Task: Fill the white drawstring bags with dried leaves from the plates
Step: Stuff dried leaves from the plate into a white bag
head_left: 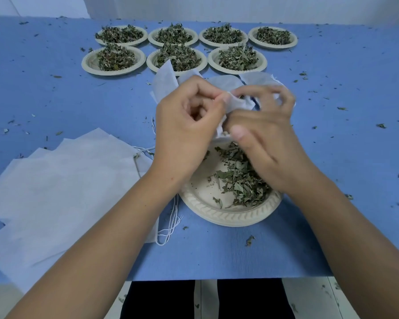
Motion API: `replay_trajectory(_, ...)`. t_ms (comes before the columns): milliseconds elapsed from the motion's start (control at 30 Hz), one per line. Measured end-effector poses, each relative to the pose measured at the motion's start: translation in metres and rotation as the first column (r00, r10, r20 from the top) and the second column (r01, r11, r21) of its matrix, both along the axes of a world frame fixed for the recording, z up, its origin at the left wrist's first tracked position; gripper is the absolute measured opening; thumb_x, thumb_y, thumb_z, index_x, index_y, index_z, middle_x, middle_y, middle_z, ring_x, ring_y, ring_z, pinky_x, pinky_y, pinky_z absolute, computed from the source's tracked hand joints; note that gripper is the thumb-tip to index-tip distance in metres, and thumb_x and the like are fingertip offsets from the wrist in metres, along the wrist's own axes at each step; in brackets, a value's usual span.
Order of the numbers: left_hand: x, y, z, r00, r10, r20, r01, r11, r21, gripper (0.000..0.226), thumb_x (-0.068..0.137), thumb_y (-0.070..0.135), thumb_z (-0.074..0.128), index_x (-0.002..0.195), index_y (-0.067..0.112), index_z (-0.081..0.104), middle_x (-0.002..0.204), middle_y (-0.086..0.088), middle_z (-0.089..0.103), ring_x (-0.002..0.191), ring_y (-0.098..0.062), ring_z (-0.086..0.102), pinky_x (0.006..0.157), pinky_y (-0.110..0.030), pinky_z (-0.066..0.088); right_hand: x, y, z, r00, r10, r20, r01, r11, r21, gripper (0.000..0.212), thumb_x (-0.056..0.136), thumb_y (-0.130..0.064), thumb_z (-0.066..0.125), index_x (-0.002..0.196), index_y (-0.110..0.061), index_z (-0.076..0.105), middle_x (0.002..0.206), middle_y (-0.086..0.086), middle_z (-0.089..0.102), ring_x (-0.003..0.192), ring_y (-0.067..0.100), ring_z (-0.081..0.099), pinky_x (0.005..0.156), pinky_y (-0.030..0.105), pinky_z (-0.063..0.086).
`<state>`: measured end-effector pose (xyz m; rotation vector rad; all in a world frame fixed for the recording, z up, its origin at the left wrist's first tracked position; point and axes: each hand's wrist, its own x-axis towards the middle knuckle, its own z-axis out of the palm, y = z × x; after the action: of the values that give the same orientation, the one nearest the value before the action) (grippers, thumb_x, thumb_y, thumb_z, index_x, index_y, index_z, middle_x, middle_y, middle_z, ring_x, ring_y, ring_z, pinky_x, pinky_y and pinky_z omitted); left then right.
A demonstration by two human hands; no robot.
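Together, the left hand (pixel 184 125) and right hand (pixel 263 137) pinch a white drawstring bag (pixel 236 103). Beneath, a plate (pixel 228 217) holds dried leaves (pixel 240 180).

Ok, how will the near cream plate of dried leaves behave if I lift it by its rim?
The cream embossed disposable plate looks thin and light, so it may flex. Its loose dried green leaves sit heaped toward the right side, so it could tilt and spill. Pushed, it likely slides on the blue tablecloth.

blue-covered table (pixel 44 93), white wall (pixel 217 6) behind, pale floor (pixel 206 300) below
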<state>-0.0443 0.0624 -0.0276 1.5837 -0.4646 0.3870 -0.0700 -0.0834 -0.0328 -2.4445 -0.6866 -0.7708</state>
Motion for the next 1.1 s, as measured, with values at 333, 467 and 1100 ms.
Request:
replay_trajectory(333,-0.002,0.001,0.001,0.996,-0.085,-0.007,0.085,0.996,-0.018,0.016,0.091,0.005,0.064,0.078,0.014,0.061,0.053,0.000,0.056,0.048,-0.002,0.045,0.048,-0.014,0.035,0.001,0.002,-0.001,1.000,0.030,-0.008,-0.030,0.999,-0.010,0.050,0.099,-0.031,0.021,0.098,-0.021,0.070,0.115,-0.016,0.062,0.133,0.019,0.037,0.109,0.046,0.014)
replay_trajectory(467,-0.002,-0.001,0.000,0.995,-0.090,-0.031,0.091,0.996,0.020,0.015,0.091,0.005,0.064,0.079,0.012,0.061,0.056,-0.005,0.059,0.049,-0.005,0.046,0.048,-0.015,0.036,0.002,0.005,-0.005,0.975,0.147,-0.168,-0.128,0.984,0.121,0.046,0.098,-0.027,0.025,0.083,-0.025,0.069,0.107,-0.018,0.061,0.134,0.004,0.033,0.114,0.037,0.008)
replay_trajectory(1100,0.006,0.006,0.002,0.984,0.176,-0.004,-0.176,0.981,-0.078,0.021,0.092,0.009,0.061,0.075,0.021,0.058,0.052,0.012,0.049,0.047,-0.003,0.040,0.050,-0.017,0.035,-0.003,-0.012,0.010,0.623,0.279,-0.731,-0.365,0.930,0.044,0.046,0.067,-0.025,0.087,0.110,-0.027,0.069,0.118,-0.014,0.061,0.118,0.006,0.049,0.103,0.025,0.036)
